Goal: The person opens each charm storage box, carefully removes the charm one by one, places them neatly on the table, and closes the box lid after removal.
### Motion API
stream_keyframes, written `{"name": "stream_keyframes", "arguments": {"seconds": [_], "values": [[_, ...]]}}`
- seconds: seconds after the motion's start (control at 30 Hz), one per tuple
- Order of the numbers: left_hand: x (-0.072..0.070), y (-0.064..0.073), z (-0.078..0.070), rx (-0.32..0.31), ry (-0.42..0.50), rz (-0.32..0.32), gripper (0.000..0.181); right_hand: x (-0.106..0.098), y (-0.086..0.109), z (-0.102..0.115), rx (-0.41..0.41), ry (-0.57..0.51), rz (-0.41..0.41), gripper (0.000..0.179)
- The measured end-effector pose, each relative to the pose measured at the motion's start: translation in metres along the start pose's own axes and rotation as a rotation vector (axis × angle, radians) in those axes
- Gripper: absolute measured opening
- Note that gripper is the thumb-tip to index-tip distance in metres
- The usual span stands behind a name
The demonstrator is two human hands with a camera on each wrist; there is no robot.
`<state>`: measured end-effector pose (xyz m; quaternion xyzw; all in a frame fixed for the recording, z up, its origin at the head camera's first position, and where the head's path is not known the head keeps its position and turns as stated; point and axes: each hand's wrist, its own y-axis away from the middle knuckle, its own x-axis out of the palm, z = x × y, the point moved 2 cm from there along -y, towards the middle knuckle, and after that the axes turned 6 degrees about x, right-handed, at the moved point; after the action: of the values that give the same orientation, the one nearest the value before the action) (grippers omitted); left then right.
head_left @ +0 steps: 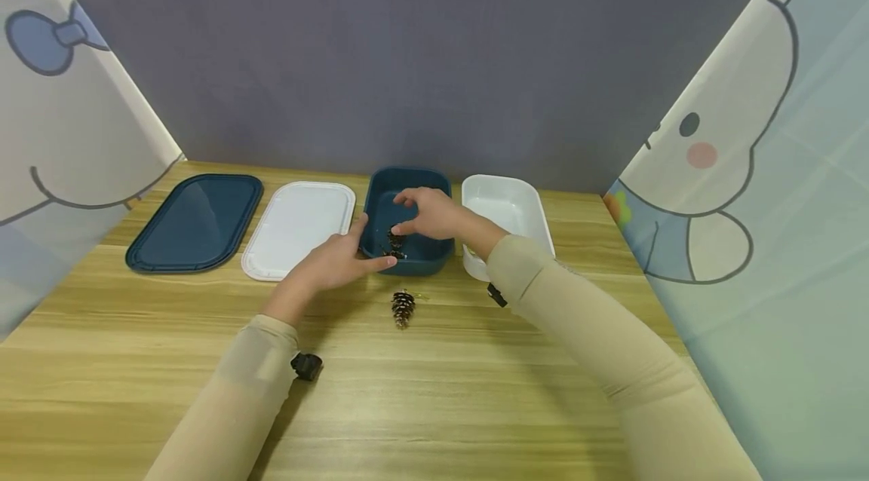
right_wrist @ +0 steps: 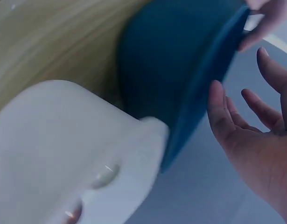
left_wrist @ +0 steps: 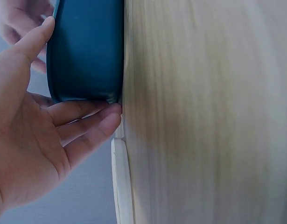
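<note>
A dark blue container (head_left: 422,268) stands on the table, with dark pine cones (head_left: 394,241) near its front left corner. My left hand (head_left: 333,262) spans that corner, its thumb along the front rim and its fairly straight fingers against the left wall. In the left wrist view the fingertips touch the container's wall (left_wrist: 87,56) low down. Over the container, my right hand (head_left: 434,213) hovers with fingers spread and slightly bent. The right wrist view shows nothing between those fingers. Another pine cone (head_left: 403,309) with a gold loop lies in front of the container.
Right of the blue container stands a white container (head_left: 543,221); small shiny objects (right_wrist: 106,176) show at it in the right wrist view, their kind unclear. A white lid (head_left: 302,225) and a dark blue lid (head_left: 197,221) lie to the left. A grey wall (head_left: 394,51) rises behind.
</note>
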<state>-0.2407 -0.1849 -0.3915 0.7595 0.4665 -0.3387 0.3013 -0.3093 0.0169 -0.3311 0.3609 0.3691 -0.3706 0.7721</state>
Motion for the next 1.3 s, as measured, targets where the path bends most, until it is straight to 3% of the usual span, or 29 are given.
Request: {"name": "stream_keyframes", "arguments": {"seconds": [0.17,0.43,0.73,1.13,1.3], "values": [[0.001,-0.001,-0.003,-0.005,0.003,-0.002,0.127,0.014,-0.012,-0.008,0.051,0.023,0.056,0.072],[-0.001,-0.001,-0.004,-0.007,-0.022,-0.013,0.126,0.027,-0.018,-0.012,0.045,0.056,0.074,0.065],[-0.002,0.000,-0.003,-0.017,-0.003,-0.003,0.124,0.036,-0.019,-0.006,0.020,0.098,0.013,0.045],[-0.001,-0.001,-0.002,-0.005,-0.002,-0.011,0.124,0.037,-0.019,-0.001,0.058,0.156,-0.001,0.056],[0.000,0.001,-0.001,-0.002,0.016,-0.010,0.123,0.033,-0.017,0.002,0.012,0.182,-0.036,0.053]]}}
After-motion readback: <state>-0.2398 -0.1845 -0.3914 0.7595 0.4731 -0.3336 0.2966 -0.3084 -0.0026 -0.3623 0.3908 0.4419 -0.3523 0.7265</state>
